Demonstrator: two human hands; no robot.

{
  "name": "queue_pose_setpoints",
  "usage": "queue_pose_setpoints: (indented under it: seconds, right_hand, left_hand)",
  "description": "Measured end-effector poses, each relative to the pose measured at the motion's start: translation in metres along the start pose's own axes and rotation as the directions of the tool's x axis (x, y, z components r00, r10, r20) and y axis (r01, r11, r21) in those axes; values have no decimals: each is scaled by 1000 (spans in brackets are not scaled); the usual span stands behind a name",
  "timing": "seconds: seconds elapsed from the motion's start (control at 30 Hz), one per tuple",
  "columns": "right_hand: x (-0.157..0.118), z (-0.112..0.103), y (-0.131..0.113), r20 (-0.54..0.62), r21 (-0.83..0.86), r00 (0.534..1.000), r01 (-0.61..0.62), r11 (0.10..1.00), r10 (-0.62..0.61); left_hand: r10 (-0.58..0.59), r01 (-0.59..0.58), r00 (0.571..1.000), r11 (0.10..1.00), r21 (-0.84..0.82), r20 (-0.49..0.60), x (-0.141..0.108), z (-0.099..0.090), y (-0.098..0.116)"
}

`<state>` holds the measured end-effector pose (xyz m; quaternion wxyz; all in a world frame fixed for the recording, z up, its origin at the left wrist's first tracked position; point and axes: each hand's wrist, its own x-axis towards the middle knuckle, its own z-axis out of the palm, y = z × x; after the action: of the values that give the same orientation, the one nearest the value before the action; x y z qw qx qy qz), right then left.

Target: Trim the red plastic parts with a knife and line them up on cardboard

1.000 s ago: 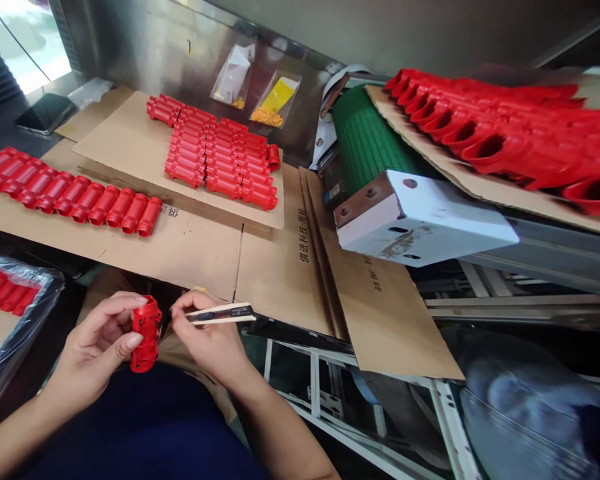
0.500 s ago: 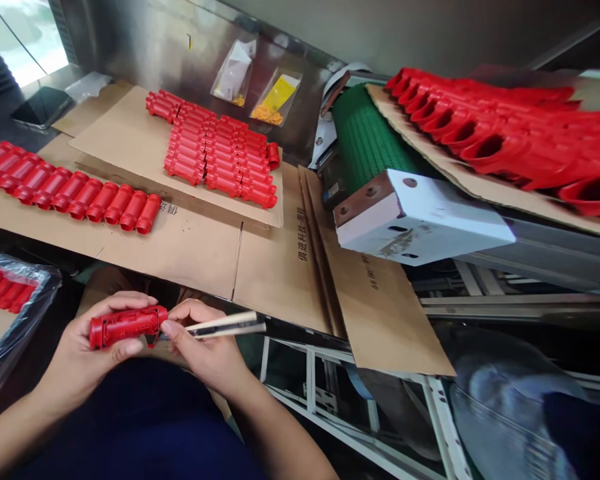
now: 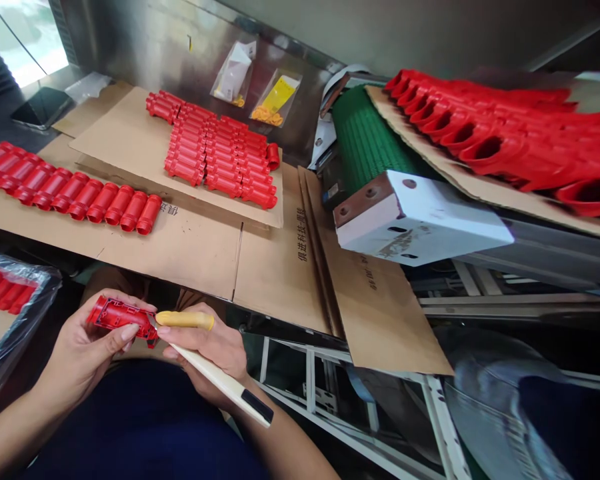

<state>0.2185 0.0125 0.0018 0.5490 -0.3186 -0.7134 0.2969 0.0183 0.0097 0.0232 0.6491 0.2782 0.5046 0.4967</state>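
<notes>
My left hand [image 3: 83,350] is closed round a hollow red plastic housing [image 3: 117,315], held at waist height in front of the table edge. Its open side with ribs and cutouts faces up. In my right hand [image 3: 215,347] is a knife with a long cream handle [image 3: 223,380] and a dark end. The knife's small metal tip touches or nearly touches the right end of the housing; exact contact is hard to make out. A yellow finger cot [image 3: 185,320] covers one finger of that hand.
Red housings [image 3: 220,153] lie in rows on a cardboard sheet [image 3: 115,133]; a further row [image 3: 87,197] lies nearer. A plastic-lined box [image 3: 45,273] with red parts stands left. On the right, a green conveyor [image 3: 370,133] with a white metal end bracket [image 3: 420,220] carries more red parts.
The housing has been turned so its open side faces up. My right hand has rotated, swinging the knife handle down to the right and bringing its tip to the housing's end.
</notes>
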Motion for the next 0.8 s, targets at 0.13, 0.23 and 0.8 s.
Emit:
queue_pose_setpoints:
  seconds: [0.13, 0.23, 0.8]
  right_hand:
    - [1, 0, -1, 2, -11, 1000, 5, 1000, -5]
    - [0, 0, -2, 18, -32, 1000, -15, 999, 16]
    - [-1, 3, -10, -10, -41, 996, -90, 995, 90]
  left_hand:
    - [-17, 17, 1000, 1000, -18, 1, -1, 0, 0]
    - [-20, 20, 1000, 999, -27, 7, -1, -1, 0]
    - [-39, 38, 999, 996, -82, -5, -1, -5, -4]
